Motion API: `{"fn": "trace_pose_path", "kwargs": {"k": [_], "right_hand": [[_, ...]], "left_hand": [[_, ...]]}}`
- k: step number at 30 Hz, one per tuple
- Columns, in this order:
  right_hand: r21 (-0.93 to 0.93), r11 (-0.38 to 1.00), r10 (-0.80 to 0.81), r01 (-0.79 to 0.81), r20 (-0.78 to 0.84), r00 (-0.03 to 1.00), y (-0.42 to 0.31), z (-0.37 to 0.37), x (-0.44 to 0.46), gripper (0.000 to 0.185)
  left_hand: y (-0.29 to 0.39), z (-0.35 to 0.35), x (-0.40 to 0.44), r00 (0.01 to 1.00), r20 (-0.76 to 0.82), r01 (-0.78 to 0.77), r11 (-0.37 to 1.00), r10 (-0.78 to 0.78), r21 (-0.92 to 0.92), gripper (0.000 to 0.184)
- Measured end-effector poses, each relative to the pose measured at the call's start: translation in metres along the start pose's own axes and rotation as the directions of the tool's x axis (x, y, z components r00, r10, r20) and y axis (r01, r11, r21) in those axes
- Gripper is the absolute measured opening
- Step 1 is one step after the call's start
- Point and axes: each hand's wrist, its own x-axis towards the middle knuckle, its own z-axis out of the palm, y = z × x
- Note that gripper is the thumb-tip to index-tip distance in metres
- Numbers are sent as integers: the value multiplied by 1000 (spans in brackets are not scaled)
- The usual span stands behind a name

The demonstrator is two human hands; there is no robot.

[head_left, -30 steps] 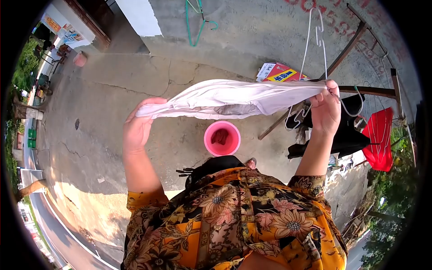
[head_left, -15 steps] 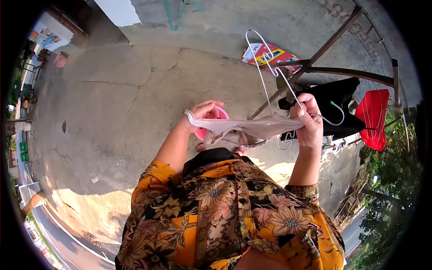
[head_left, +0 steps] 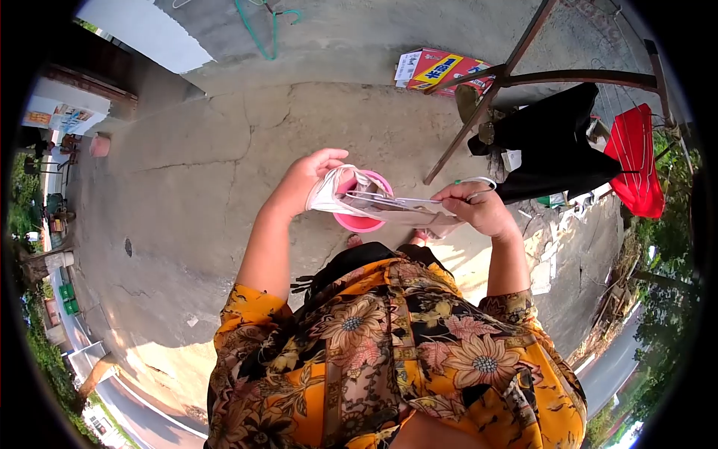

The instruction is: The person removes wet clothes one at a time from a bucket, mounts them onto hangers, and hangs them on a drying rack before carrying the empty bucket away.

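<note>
Positions are read from the pink bucket [head_left: 385, 183], with twelve o'clock ahead of the wearer. One person observed, in a floral-patterned top [head_left: 359, 337] at six o'clock, both hands occupied. The item in work is a pale cloth [head_left: 411, 217], extended from ten o'clock to three o'clock and passing over the bucket, partly covering its mouth.

The left hand [head_left: 305, 181] is at ten o'clock. Its upper fingers reach outward; the gathered end of the cloth wraps across the hand in white folds. Whether the hidden fingers pinch the fabric, I cannot tell.

The right hand [head_left: 482, 211] is at three o'clock, thumb and fingers pressed together on a white hanger [head_left: 407, 200]. The hook curves above the knuckles and carries a green tip; the wire body points toward nine o'clock, its far end among the folds of the cloth. The other end of the cloth lies just beneath the right fingers; contact there cannot be confirmed.

Surroundings: concrete floor [head_left: 187, 247], cracked toward eleven o'clock. A red and yellow carton [head_left: 441, 71] lies at one o'clock, near a dark metal frame [head_left: 583, 77]. Black fabric [head_left: 553, 142] is noted between two and three o'clock, a red article [head_left: 636, 165] beyond it at three. A green hanger [head_left: 273, 37] shows at eleven o'clock, against the wall.
</note>
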Motion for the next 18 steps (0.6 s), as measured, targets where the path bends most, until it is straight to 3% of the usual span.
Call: {"fn": "trace_pose_path", "kwargs": {"k": [2, 4, 6, 7, 10, 14, 16, 18], "right_hand": [[5, 992, -129, 129, -57, 990, 8, 14, 11, 14], [-12, 987, -161, 160, -24, 987, 2, 25, 17, 14], [155, 985, -74, 79, -36, 997, -7, 35, 19, 14], [192, 977, -84, 89, -35, 996, -2, 39, 22, 14], [209, 974, -89, 86, 6, 996, -6, 38, 22, 16], [175, 980, -98, 93, 24, 995, -7, 37, 26, 16], [207, 967, -164, 147, 71, 984, -10, 40, 29, 15], [224, 973, -82, 55, 112, 990, -22, 40, 27, 18]], "left_hand": [[1, 11, -7, 955, 22, -295, 933, 297, 204, 51], [2, 16, -15, 947, 63, -320, 898, 316, 303, 55], [5, 15, -23, 902, 261, -411, 503, 343, 760, 64], [-5, 13, -29, 893, 222, -389, 423, 392, 818, 63], [-2, 8, -50, 916, 139, -295, 398, 376, 869, 57], [2, 8, -57, 881, 135, -299, 312, 453, 902, 48], [11, 17, -57, 934, 110, -269, 468, 340, 842, 32], [4, 18, -50, 919, 140, -317, 481, 369, 817, 24]]}}
